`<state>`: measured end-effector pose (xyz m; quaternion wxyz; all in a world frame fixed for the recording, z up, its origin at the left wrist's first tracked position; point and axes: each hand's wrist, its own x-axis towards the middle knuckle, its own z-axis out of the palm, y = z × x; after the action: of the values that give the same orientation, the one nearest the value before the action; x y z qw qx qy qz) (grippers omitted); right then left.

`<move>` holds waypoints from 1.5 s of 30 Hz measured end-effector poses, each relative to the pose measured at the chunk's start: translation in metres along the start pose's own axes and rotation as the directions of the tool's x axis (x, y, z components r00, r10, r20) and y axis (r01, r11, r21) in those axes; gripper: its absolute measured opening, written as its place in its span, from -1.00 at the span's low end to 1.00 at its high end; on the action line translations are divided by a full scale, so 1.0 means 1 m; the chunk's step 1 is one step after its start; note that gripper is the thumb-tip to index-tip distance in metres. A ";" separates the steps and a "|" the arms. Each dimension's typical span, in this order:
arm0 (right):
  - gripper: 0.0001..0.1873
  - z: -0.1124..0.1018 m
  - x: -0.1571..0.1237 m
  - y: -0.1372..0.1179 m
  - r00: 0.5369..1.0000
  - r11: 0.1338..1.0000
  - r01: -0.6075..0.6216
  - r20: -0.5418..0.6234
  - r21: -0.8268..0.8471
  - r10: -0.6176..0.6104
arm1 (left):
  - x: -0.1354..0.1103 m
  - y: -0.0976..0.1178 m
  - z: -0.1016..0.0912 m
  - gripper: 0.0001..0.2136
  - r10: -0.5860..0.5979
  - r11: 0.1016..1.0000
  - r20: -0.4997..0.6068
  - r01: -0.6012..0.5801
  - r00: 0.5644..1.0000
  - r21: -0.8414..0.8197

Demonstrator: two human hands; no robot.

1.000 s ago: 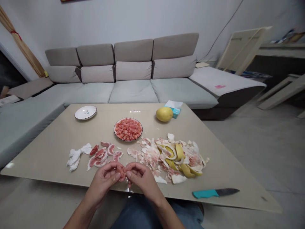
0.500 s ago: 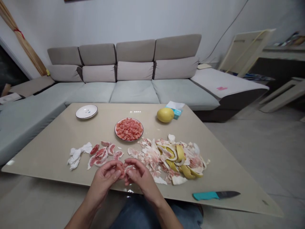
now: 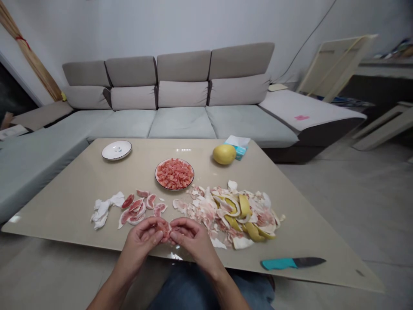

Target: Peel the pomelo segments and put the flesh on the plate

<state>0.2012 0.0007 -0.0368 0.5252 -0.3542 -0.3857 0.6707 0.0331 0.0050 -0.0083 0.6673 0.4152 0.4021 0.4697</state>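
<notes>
Between my two hands, over the table's near edge, is a pink pomelo segment (image 3: 164, 231). My left hand (image 3: 143, 237) has its fingers closed around it. My right hand (image 3: 189, 239) pinches at the segment's right side with thumb and forefinger; the fingertips of both hands nearly meet. Several unpeeled pomelo segments (image 3: 135, 210) lie just beyond my left hand. Past my right hand spreads a heap of pomelo peel (image 3: 234, 213), white membrane and yellow rind mixed. A dark-rimmed plate (image 3: 156, 178) farther out is piled with pink pomelo pulp (image 3: 174, 173).
A knife (image 3: 292, 263) with a teal handle lies near the front right edge. A whole yellow pomelo (image 3: 224, 154) sits by a blue tissue box (image 3: 240, 151). Crumpled white tissue (image 3: 102, 213) lies left, a white plate (image 3: 112, 151) at the back left. Beyond the table stands a sofa (image 3: 180, 122).
My right hand has moved slightly left, and its fingertips have closed in on the segment in my left hand. The things on the table have stayed put.
</notes>
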 end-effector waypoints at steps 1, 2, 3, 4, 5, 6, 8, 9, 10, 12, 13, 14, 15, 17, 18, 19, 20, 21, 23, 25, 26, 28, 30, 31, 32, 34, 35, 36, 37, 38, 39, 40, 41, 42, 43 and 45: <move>-0.72 0.000 0.000 -0.001 1.000 1.000 0.001 0.001 -0.012 -0.001 | -0.001 0.001 0.000 -0.77 -0.003 1.000 0.006 0.003 1.000 -0.004; -0.72 0.000 0.000 -0.002 1.000 1.000 0.003 0.002 -0.028 -0.003 | -0.001 0.001 0.000 -0.77 -0.005 1.000 0.012 0.005 1.000 -0.003; -0.72 0.000 -0.001 -0.004 1.000 0.999 0.003 0.000 -0.049 -0.003 | -0.001 0.002 0.000 -0.77 -0.006 1.000 0.016 0.006 1.000 0.004; -0.72 0.000 -0.002 -0.006 1.000 0.997 0.001 -0.002 -0.075 -0.001 | -0.001 0.004 -0.001 -0.77 -0.007 1.000 0.019 0.006 1.000 0.013; -0.73 0.000 -0.003 -0.008 1.000 0.995 -0.004 -0.005 -0.102 0.004 | -0.001 0.005 -0.001 -0.77 -0.006 1.000 0.015 0.006 1.000 0.024; -0.73 -0.001 -0.003 -0.010 1.000 0.992 -0.011 -0.004 -0.128 0.010 | 0.000 0.008 -0.002 -0.77 -0.006 0.999 0.006 0.006 1.000 0.035; -0.73 -0.002 -0.005 -0.013 1.000 0.986 -0.016 0.004 -0.164 0.017 | 0.001 0.012 -0.003 -0.76 -0.007 0.999 -0.016 0.007 1.000 0.050; -0.74 -0.003 -0.005 -0.015 1.000 0.984 -0.010 0.008 -0.175 0.012 | 0.002 0.015 -0.004 -0.76 -0.008 0.999 -0.022 0.009 1.000 0.053; -0.74 -0.004 -0.005 -0.016 1.000 0.983 -0.001 0.010 -0.185 0.003 | 0.002 0.018 -0.005 -0.75 -0.012 0.998 -0.021 0.013 1.000 0.053; -0.75 -0.005 -0.005 -0.017 1.000 0.980 0.022 0.009 -0.197 -0.021 | 0.002 0.023 -0.005 -0.71 -0.021 0.999 -0.007 0.021 1.000 0.039; -0.76 -0.006 -0.005 -0.017 0.999 0.979 0.032 0.008 -0.200 -0.031 | 0.002 0.025 -0.006 -0.69 -0.024 0.999 -0.002 0.024 1.000 0.026; -0.77 -0.007 -0.005 -0.018 0.999 0.978 0.038 0.007 -0.204 -0.037 | 0.002 0.026 -0.006 -0.69 -0.025 1.000 -0.004 0.025 1.000 0.008; -0.77 -0.007 -0.005 -0.018 0.999 0.977 0.040 0.004 -0.208 -0.040 | 0.002 0.027 -0.007 -0.70 -0.028 1.000 -0.009 0.028 1.000 -0.013; -0.75 -0.008 -0.006 -0.018 0.999 0.974 0.045 -0.013 -0.220 -0.049 | 0.002 0.027 -0.008 -0.74 -0.025 0.998 -0.013 0.024 1.000 -0.053; -0.73 -0.008 -0.006 -0.018 0.998 0.971 0.053 -0.025 -0.231 -0.060 | 0.003 0.025 -0.008 -0.76 -0.021 0.998 -0.004 0.020 1.000 -0.066; -0.71 -0.008 -0.007 -0.017 0.996 0.966 0.068 -0.037 -0.248 -0.079 | 0.003 0.023 -0.008 -0.78 -0.022 0.998 0.013 0.023 1.000 -0.066; -0.69 -0.008 -0.008 -0.016 0.993 0.959 0.090 -0.047 -0.269 -0.106 | 0.004 0.020 -0.007 -0.79 -0.030 0.998 0.038 0.032 0.999 -0.048; -0.67 -0.008 -0.009 -0.015 0.989 0.947 0.118 -0.054 -0.297 -0.140 | 0.004 0.016 -0.006 -0.79 -0.046 0.999 0.064 0.047 0.997 -0.008; -0.66 -0.006 -0.010 -0.013 0.974 0.909 0.190 -0.044 -0.371 -0.222 | 0.006 0.009 -0.003 -0.79 -0.088 0.990 0.090 0.078 0.992 0.114; -0.67 -0.005 -0.012 -0.011 0.952 0.849 0.271 -0.007 -0.453 -0.307 | 0.007 0.005 0.000 -0.78 -0.104 0.966 0.079 0.081 0.991 0.246; -0.67 -0.004 -0.012 -0.010 0.937 0.814 0.311 0.018 -0.491 -0.348 | 0.008 0.004 0.002 -0.76 -0.081 0.950 0.066 0.057 0.995 0.307; -0.68 -0.004 -0.013 -0.010 0.907 0.739 0.379 0.067 -0.557 -0.415 | 0.010 0.005 0.004 -0.76 0.030 0.904 0.058 -0.051 0.998 0.425; -0.72 -0.004 -0.013 -0.010 0.884 0.680 0.420 0.102 -0.601 -0.456 | 0.012 0.007 0.005 -0.83 0.171 0.829 0.087 -0.191 0.981 0.526; -0.75 -0.004 -0.013 -0.011 0.877 0.663 0.432 0.112 -0.612 -0.468 | 0.013 0.008 0.005 -0.86 0.227 0.789 0.106 -0.247 0.968 0.562; -0.77 -0.004 -0.012 -0.011 0.872 0.651 0.440 0.121 -0.618 -0.475 | 0.013 0.009 0.005 -0.89 0.267 0.755 0.121 -0.285 0.956 0.590; -0.81 -0.004 -0.012 -0.012 0.866 0.635 0.451 0.138 -0.627 -0.480 | 0.012 0.009 0.005 -0.90 0.320 0.698 0.129 -0.326 0.939 0.637; -0.83 -0.004 -0.012 -0.013 0.865 0.627 0.455 0.145 -0.633 -0.481 | 0.011 0.009 0.005 -0.90 0.348 0.666 0.133 -0.344 0.928 0.661; -0.85 -0.004 -0.012 -0.013 0.863 0.620 0.457 0.150 -0.638 -0.482 | 0.010 0.008 0.005 -0.89 0.379 0.631 0.137 -0.364 0.915 0.685; -0.86 -0.003 -0.012 -0.014 0.862 0.615 0.456 0.149 -0.644 -0.484 | 0.008 0.008 0.005 -0.87 0.407 0.595 0.146 -0.383 0.902 0.706; -0.86 -0.003 -0.012 -0.014 0.861 0.612 0.454 0.144 -0.648 -0.487 | 0.006 0.007 0.006 -0.86 0.429 0.562 0.159 -0.401 0.889 0.723; -0.86 -0.002 -0.012 -0.014 0.860 0.610 0.451 0.135 -0.651 -0.492 | 0.004 0.006 0.006 -0.84 0.448 0.533 0.175 -0.419 0.877 0.735; -0.85 0.000 -0.013 -0.014 0.857 0.608 0.450 0.126 -0.654 -0.499 | 0.003 0.005 0.006 -0.83 0.462 0.508 0.191 -0.435 0.866 0.743; -0.85 0.001 -0.013 -0.013 0.853 0.603 0.450 0.119 -0.659 -0.508 | 0.001 0.004 0.007 -0.82 0.473 0.487 0.205 -0.448 0.857 0.750; -0.84 0.003 -0.014 -0.013 0.848 0.594 0.452 0.113 -0.665 -0.518 | 0.000 0.003 0.007 -0.81 0.482 0.469 0.215 -0.457 0.850 0.756; -0.84 0.004 -0.015 -0.012 0.840 0.580 0.456 0.111 -0.675 -0.531 | -0.001 0.002 0.008 -0.81 0.491 0.454 0.222 -0.465 0.842 0.761; -0.82 0.007 -0.016 -0.009 0.819 0.537 0.462 0.107 -0.706 -0.564 | -0.002 0.001 0.010 -0.82 0.501 0.451 0.213 -0.463 0.839 0.763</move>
<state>0.2020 -0.0146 -0.0242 0.5464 -0.4415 -0.6619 0.2615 0.0419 0.0010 -0.0038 0.2435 0.7514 0.4461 0.4207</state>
